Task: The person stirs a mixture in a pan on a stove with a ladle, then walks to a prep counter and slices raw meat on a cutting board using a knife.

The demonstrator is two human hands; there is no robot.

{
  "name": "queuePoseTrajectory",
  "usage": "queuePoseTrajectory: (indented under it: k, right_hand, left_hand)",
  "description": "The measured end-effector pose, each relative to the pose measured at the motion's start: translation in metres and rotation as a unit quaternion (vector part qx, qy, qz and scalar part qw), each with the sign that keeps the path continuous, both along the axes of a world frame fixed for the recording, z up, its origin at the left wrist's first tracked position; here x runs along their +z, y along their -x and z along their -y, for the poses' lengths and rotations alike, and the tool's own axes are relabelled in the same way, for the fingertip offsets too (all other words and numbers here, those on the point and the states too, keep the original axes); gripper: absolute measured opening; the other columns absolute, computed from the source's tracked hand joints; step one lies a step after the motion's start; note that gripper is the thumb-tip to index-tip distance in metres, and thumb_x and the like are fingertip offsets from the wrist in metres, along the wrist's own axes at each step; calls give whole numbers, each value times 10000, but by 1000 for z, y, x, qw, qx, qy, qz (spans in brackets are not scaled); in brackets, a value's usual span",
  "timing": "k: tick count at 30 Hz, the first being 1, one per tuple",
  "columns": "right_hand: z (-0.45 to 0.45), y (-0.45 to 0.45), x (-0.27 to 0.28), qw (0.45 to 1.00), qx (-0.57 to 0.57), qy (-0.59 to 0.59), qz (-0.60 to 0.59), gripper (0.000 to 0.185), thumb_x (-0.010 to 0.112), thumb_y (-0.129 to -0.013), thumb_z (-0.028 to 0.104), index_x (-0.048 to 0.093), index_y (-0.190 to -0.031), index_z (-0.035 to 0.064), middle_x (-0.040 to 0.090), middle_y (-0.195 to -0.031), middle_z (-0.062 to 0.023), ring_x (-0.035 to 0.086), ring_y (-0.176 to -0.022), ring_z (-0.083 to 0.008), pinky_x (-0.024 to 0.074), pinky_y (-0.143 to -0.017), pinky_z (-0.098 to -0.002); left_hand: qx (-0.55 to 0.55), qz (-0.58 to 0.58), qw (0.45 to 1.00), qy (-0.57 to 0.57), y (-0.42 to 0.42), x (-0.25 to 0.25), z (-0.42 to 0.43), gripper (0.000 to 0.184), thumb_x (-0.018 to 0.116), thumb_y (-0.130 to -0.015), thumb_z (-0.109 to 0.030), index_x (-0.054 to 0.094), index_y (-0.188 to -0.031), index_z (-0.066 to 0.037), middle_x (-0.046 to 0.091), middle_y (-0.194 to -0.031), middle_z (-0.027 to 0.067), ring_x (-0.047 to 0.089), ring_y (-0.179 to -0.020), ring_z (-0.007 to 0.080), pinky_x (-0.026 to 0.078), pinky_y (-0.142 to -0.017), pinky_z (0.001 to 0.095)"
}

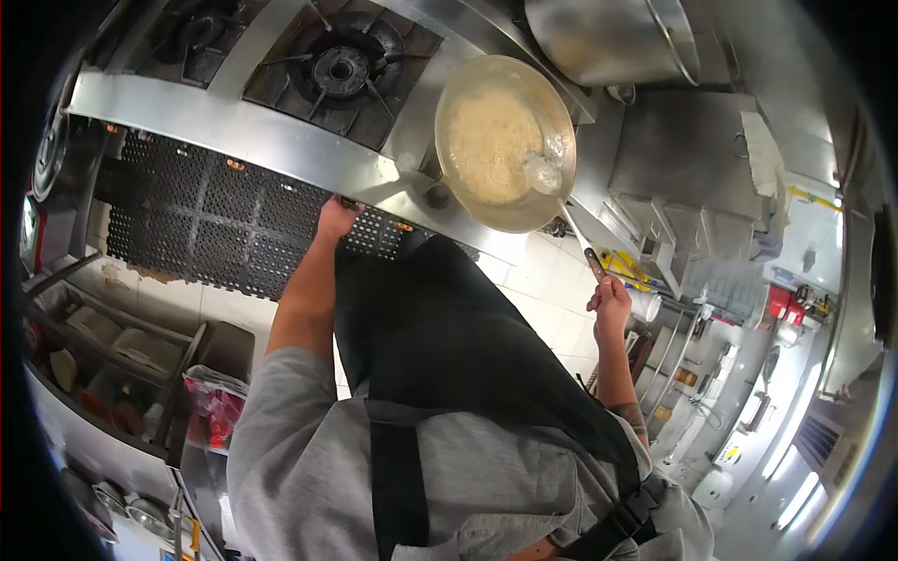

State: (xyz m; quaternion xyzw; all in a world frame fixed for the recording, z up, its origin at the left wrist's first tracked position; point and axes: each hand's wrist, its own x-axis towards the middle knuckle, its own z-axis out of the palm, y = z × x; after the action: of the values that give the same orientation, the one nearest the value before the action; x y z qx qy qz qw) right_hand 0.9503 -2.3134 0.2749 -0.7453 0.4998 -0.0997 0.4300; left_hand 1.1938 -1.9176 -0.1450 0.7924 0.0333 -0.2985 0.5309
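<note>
The left hand (337, 219) is gripping the handle of a wide pan (562, 117); the right hand (611, 301) is grasping a ladle (582, 236), its head resting in pale-brown contents (488, 140). The pan is sitting beside a bare burner (341, 72); a large pot (608, 42) is standing beyond.

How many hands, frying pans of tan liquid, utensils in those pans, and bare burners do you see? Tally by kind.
Hands, left and right: 2
Frying pan: 1
Long-handled utensil: 1
Bare burners, one partly visible: 2
Total: 6
</note>
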Motion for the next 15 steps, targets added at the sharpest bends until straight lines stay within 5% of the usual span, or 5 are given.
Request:
queuePoseTrajectory:
  k: [4, 6, 9, 13, 15]
  right_hand:
    - [-3, -5, -1, 999, -21, -42, 25, 198, 572, -1068, 196, 638, -1057, 10, 518, -717, 5, 468, -529, -92, 456, -496, -295]
    - [-2, -9, 1, 999, -4, -48, 16, 186, 572, -1069, 200, 627, -1002, 35, 519, -721, 5, 463, -523, -96, 454, -498, -300]
    - [-5, -19, -2, 996, -34, -83, 18, 187, 566, -1072, 211, 603, -970, 58, 524, -711, 0, 455, -514, -110, 447, -495, -312]
    - [-11, -36, 0, 998, 28, -34, -39, 204, 579, -1067, 238, 603, -984, 54, 516, -699, -3, 458, -512, -115, 446, -491, -320]
    - [-15, -45, 3, 996, 42, -27, -72, 182, 591, -1064, 239, 612, -989, 74, 541, -712, -1, 487, -527, -114, 450, -492, -306]
  left_hand:
    - [9, -10, 999, -33, 5, 4, 0, 613, 816, -834, -412, 641, -1287, -39, 723, -1186, 227, 665, -1179, 388, 536, -976, 451]
    - [36, -12, 999, -9, 11, -10, 5, 589, 829, -843, -384, 651, -1268, -17, 753, -1105, 197, 723, -1066, 338, 551, -923, 408]
    - [164, -79, 978, 100, 22, -17, 6, 461, 850, -849, -300, 705, -1141, 27, 734, -916, 92, 647, -827, 148, 525, -792, 318]
    - [218, -77, 955, 184, 34, -48, 22, 435, 845, -833, -296, 714, -1087, 32, 730, -902, 102, 666, -816, 186, 532, -780, 335]
    - [222, -81, 959, 157, 29, -16, 15, 453, 849, -823, -303, 710, -1091, 35, 735, -915, 108, 678, -826, 199, 537, -783, 343]
